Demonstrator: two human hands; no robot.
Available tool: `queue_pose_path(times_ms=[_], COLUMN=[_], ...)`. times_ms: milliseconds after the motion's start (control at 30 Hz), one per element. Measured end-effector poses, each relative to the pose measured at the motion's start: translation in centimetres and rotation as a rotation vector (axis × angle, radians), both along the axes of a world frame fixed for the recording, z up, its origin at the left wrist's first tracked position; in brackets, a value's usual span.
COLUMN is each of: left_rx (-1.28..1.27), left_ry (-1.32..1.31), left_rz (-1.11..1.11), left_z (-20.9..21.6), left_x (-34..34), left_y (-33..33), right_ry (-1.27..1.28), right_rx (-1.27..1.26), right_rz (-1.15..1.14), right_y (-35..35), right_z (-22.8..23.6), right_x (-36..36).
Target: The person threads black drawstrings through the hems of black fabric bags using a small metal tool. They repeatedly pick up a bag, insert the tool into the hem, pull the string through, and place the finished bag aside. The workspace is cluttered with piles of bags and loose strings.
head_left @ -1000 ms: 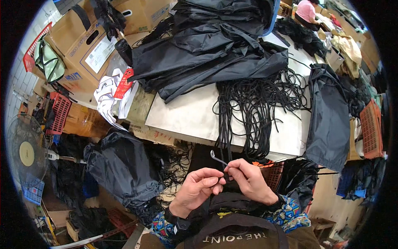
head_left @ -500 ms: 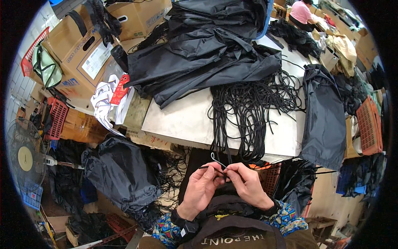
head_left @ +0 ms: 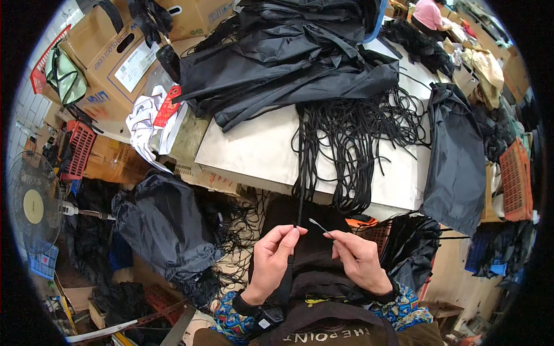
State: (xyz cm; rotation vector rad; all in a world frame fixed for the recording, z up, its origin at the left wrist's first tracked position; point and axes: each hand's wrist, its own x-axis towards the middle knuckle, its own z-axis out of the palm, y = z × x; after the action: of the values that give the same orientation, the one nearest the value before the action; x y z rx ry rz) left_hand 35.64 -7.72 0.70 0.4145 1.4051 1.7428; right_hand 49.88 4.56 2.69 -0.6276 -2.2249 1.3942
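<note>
My left hand pinches a black cord between thumb and fingers. That cord runs down from the table's front edge, and more of it hangs below the hand. My right hand is closed on a thin metal threading hook, whose looped tip points up and left toward the cord. A gap separates the tip from my left fingers. In front of my hands, a large bundle of black cords hangs over the edge of the white table. Behind it lies a heap of black fabric bags.
One black bag drapes over the table's right side. A stuffed black bag lies at lower left, near a fan. Cardboard boxes and white cloth stand at left. Far right, a person in pink sits.
My hands have moved apart: the right hand with the hook has shifted right, away from the left. The left hand now holds the cord by itself. The view has tilted slightly.
</note>
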Motion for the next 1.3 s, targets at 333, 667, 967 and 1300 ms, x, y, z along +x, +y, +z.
queue_pose_path(times_ms=[333, 667, 967, 1300], left_rx=[-0.166, -0.109, -0.074, -0.316], left_ry=[0.396, 0.188, 0.327, 1.183], left_rz=[-0.042, -0.119, 0.068, 0.641], left_z=[3.0, 3.0, 2.3, -1.7], left_x=[3.2, 4.2, 3.4, -8.9], left_y=[-0.8, -0.8, -1.2, -2.3], right_ry=[0.008, -0.009, 0.017, 0.438], right_rx=[0.381, 0.506, 0.601, 0.603], right_rz=[0.073, 0.071, 0.231, 0.534], right_y=[-0.1, -0.4, -0.7, -2.9], right_z=[-0.4, -1.0, -0.8, 3.2], right_x=[3.7, 5.2, 4.6, 1.7])
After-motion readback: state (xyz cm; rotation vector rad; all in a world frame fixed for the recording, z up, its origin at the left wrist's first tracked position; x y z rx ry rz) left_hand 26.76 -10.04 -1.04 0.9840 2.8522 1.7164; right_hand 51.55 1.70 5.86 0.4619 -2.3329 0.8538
